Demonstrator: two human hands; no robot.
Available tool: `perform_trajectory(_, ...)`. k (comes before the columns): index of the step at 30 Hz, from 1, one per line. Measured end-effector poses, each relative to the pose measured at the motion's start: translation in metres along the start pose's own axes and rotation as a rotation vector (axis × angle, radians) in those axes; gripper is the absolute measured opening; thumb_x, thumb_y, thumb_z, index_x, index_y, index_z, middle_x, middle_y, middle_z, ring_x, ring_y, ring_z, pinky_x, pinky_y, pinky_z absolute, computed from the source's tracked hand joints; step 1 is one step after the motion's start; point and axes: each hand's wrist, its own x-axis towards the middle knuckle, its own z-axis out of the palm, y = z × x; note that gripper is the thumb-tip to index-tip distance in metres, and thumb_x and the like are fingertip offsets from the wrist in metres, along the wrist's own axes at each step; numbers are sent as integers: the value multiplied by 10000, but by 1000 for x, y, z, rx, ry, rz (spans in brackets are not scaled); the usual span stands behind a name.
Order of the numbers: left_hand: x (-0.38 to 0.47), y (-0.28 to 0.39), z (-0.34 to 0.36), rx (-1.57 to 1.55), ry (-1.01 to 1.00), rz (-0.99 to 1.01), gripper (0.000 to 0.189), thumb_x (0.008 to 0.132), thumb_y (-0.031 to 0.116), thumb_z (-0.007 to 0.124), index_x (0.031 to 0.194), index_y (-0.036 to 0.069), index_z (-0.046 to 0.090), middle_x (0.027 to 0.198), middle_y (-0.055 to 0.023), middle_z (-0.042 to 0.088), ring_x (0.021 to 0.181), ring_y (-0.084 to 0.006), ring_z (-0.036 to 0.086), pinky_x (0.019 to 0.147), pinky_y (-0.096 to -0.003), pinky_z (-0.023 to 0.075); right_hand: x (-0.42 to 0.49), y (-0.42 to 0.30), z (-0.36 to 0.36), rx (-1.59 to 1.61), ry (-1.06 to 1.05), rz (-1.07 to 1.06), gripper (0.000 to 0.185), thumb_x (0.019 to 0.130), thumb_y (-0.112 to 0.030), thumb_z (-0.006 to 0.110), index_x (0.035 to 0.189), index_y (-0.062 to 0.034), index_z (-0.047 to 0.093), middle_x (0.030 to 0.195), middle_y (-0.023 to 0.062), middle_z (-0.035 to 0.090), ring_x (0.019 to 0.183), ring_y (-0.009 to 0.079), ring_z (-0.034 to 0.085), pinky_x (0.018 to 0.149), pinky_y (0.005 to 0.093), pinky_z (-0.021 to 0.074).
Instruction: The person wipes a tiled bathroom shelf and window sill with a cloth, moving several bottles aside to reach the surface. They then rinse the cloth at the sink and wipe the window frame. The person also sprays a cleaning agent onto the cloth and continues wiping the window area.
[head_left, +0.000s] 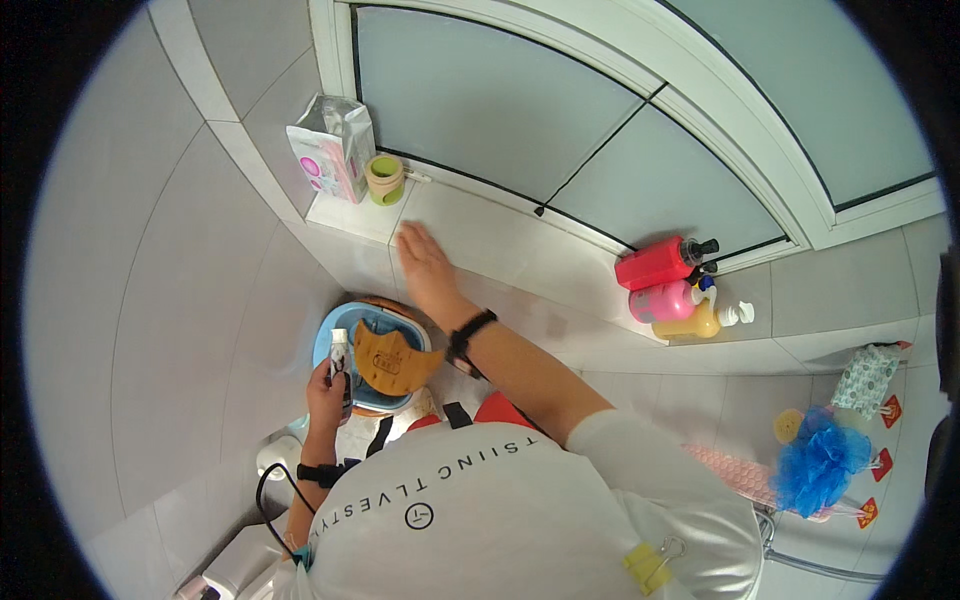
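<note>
My left hand (325, 397) grips a slim bottle (340, 367) with a white cap, held upright at the left side of a blue plastic tub (325, 328). Across the tub lies an orange-brown board (390, 364) with a scalloped edge and printed writing. My right hand (426, 266) is stretched out flat with nothing in it, at the front edge of the tiled window ledge (510, 240). Whether the palm touches the ledge, I cannot tell. Near its fingertips stands a green and beige cup-like holder (385, 180), beside a white and pink foil pouch (330, 150).
Red (652, 262), pink (660, 301) and yellow (686, 322) pump bottles crowd the ledge's right end. A frosted window (495, 97) rises behind. A blue bath puff (821, 461) hangs on the right wall. A black cable (274, 480) loops by my left arm.
</note>
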Motion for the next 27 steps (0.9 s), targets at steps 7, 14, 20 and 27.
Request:
perform_trajectory(7,-4,-11,-14,-105,22,34,362,855,37,567,1213,-20,576,974,-75,641,814,-127,591,733,-264,484,28,34,-23,125,14,349,338,928,-35,427,1248,26,517,1358,185,485,1315,316,411,1082,393,366)
perform_trajectory(14,-16,-29,-19,-107,77,0,357,855,35,562,1209,-5,580,926,-66,634,760,-119,581,685,-263,481,40,-11,19,328,-267,-208,348,880,12,469,1212,0,571,1332,127,517,1288,302,442,1061,373,391)
perform_trajectory(20,-33,-4,-28,-96,96,-87,328,871,39,547,1193,-7,582,1003,-66,633,880,-135,581,786,-270,470,69,-26,24,265,-217,-162,346,831,37,493,1165,22,580,1294,143,540,1245,317,481,1038,387,411)
perform_trajectory(27,-42,-2,-31,-110,89,-95,337,869,46,536,1201,-3,573,919,-56,623,751,-115,559,677,-257,464,114,-56,84,172,-116,-215,286,842,-56,509,1106,-13,611,1262,102,564,1264,268,465,1041,346,404)
